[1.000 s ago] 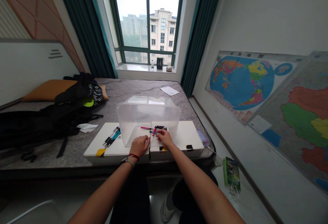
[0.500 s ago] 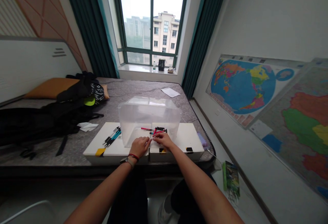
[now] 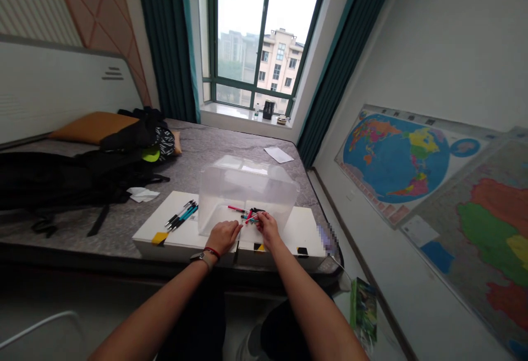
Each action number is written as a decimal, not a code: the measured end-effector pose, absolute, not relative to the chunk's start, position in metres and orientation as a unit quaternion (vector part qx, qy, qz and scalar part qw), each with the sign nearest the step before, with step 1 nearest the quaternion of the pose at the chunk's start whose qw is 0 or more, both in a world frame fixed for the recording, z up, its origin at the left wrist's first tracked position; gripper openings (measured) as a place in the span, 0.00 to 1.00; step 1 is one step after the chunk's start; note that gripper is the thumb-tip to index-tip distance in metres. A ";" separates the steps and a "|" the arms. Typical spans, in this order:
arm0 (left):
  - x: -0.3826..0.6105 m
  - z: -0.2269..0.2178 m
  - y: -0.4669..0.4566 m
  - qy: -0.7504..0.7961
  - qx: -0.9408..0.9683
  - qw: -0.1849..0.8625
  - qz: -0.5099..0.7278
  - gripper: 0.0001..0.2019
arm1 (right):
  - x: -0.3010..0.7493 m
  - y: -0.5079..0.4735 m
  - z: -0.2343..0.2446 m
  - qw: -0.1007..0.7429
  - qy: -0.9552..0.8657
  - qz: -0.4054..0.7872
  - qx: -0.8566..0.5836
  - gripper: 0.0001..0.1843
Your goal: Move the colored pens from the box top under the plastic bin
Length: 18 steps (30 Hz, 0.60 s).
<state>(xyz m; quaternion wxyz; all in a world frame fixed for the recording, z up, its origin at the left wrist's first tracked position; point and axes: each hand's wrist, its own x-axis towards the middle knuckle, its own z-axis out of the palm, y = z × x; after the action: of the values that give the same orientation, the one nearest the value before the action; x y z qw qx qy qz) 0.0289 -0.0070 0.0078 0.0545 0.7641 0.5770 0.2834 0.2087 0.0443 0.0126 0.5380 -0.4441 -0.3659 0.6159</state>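
Pink pen [image 3: 249, 217] just L of R grip [image 3: 268, 229]

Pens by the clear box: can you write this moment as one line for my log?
left hand: nothing seen held | right hand: fingers at pink pens | nearby: clear plastic box, blue pens

A bed [image 3: 231, 141] with a grey quilted mattress stands below a green-framed window [image 3: 267, 31] between dark teal curtains [image 3: 165, 36]. Daylight shows an apartment block [image 3: 280, 64]. A world map [image 3: 396, 157] and a coloured regional map [image 3: 495, 240] cover the white right wall [image 3: 454, 47].
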 end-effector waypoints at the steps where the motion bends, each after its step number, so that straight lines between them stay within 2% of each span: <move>1: 0.028 0.007 -0.007 0.576 0.762 0.058 0.290 0.19 | 0.206 0.046 0.014 0.544 -0.351 0.619 -0.444 0.16; 6: 0.027 0.002 -0.005 0.567 0.760 0.065 0.312 0.19 | 0.191 0.058 0.018 0.595 -0.263 0.610 -0.452 0.16; 14: 0.025 -0.002 -0.003 0.573 0.740 0.087 0.341 0.17 | 0.199 0.043 0.014 0.568 -0.351 0.606 -0.431 0.29; 18: 0.020 -0.002 -0.003 0.589 0.715 0.113 0.360 0.18 | 0.202 0.038 0.008 0.539 -0.402 0.601 -0.432 0.21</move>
<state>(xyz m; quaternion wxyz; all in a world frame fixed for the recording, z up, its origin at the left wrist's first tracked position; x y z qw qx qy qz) 0.0205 -0.0032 -0.0021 0.1135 0.7148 0.5886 0.3601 0.2024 0.0378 0.0080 0.5391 -0.4322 -0.4019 0.6008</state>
